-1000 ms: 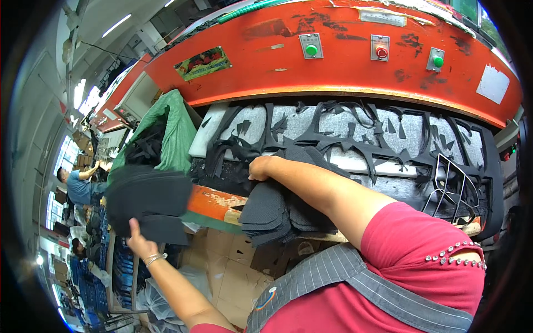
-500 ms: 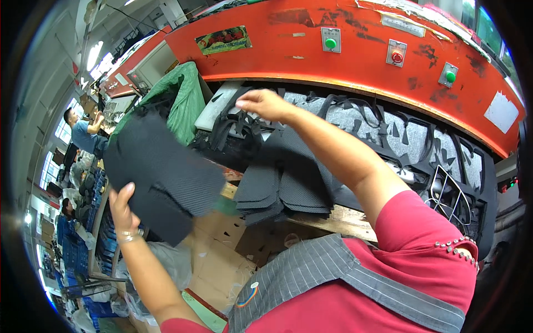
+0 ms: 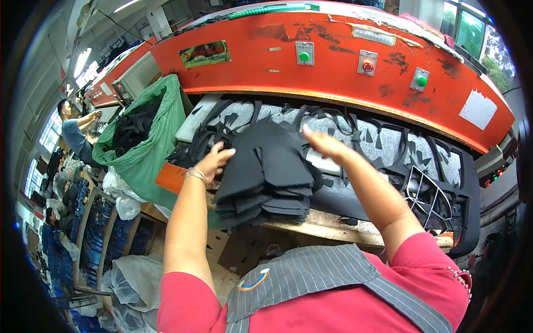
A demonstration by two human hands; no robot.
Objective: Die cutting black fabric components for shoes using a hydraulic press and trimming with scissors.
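Observation:
A stack of black, textured cut sheets (image 3: 265, 166) lies at the near edge of the machine bed, its layers fanned unevenly and a slit showing in the top piece. At its left edge is my left hand (image 3: 212, 164), fingers spread and bent. My right hand (image 3: 326, 146) hovers by the stack's far right side, fingers stretched out, nothing in it. Black offcut strips (image 3: 214, 130) tangle behind my left hand. More strips lie over the grey speckled pad (image 3: 383, 145) to the right.
A red press beam (image 3: 250, 66) with green and red buttons spans the back. A metal cutting die (image 3: 426, 198) rests at the right. The green sack (image 3: 166, 111) at left holds black scraps. Shelves with blue goods (image 3: 94, 244) and a person (image 3: 78, 130) are farther left.
The black sheets that my left hand held out at the left now lie on the stack. My left hand has moved right to the stack's edge; my right hand has come away from the offcuts.

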